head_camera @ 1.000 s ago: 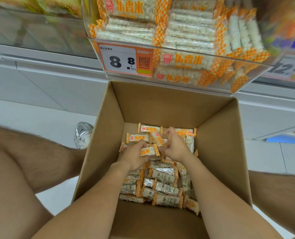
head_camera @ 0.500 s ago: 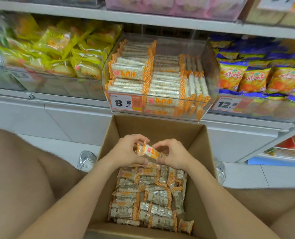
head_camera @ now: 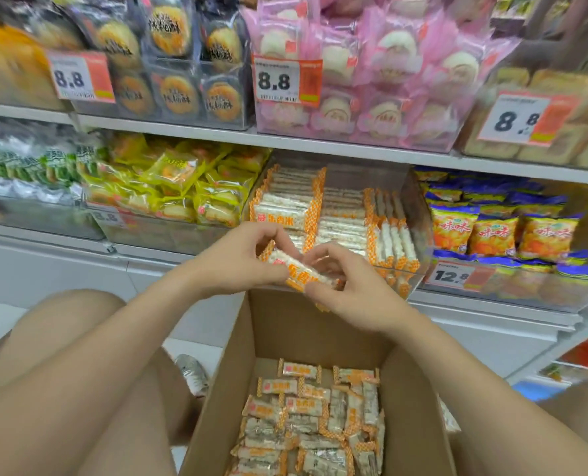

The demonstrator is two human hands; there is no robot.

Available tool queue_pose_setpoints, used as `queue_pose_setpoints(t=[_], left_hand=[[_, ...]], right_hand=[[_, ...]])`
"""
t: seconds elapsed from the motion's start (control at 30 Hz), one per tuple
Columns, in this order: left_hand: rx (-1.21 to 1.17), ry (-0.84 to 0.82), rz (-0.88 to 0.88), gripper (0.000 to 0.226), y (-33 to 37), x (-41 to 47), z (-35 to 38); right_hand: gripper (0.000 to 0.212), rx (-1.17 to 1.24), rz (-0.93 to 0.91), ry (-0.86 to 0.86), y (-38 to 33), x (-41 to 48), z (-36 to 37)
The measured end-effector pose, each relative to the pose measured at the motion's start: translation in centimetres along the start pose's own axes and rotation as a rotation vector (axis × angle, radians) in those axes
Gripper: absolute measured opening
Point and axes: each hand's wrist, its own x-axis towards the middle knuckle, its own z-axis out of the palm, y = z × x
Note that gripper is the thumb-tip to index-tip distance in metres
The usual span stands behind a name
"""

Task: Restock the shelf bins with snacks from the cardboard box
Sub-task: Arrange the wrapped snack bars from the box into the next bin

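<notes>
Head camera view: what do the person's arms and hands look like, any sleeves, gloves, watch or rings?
No sleeves show: the left arm and right arm are bare to the frame's edge. The left hand and right hand wear no gloves; no watch, bracelet or ring is visible.

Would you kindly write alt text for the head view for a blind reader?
The left hand and right hand hold orange-trimmed snack packs above an open cardboard box holding more, before a clear shelf bin of them.
</notes>
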Motion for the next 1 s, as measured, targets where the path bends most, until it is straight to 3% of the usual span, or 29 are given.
queue_pose_setpoints(t=[0.1, 0.2, 0.3, 0.43, 0.57, 0.7, 0.87, 1.0], left_hand=[[0.030, 0.228, 0.056, 0.039, -0.9, 0.3, -0.6], [0.330, 0.498, 0.040, 0.033, -3.0, 0.6, -0.1], [0.626, 0.442, 0.039, 0.036, -4.3, 0.9, 0.7], [0.828, 0.304, -0.042, 0.045, -4.7, 1.0, 2.1], [0.839, 0.360, -0.082, 0.038, -4.4, 1.4, 2.0], [0.786, 0.415, -0.054, 0.032, -4.6, 1.9, 2.3], [0.853, 0.438, 0.081, 0.053, -4.8, 2.0, 3.0], [0.886, 0.400, 0.103, 0.060, -4.8, 1.9, 3.3]], right_hand=[[0.030, -0.186, -0.036, 0.079, -1.7, 1.9, -1.3], [0.035, -0.436, -0.107, 0.138, -2.0, 4.3, -2.0], [0.042, -0.594, -0.108, 0.203, -1.1, 6.4, -1.7], [0.044, -0.612, -0.117, 0.216, -0.1, 8.4, 0.3], [0.042, -0.680, -0.137, 0.203, 0.1, 10.1, 2.4], [0.036, -0.725, -0.075, 0.341, 0.1, 10.5, 3.4], [0.031, -0.752, -0.139, 0.310, 0.1, 10.4, 3.8], [0.028, -0.927, -0.166, 0.425, 0.3, 9.7, 3.7]])
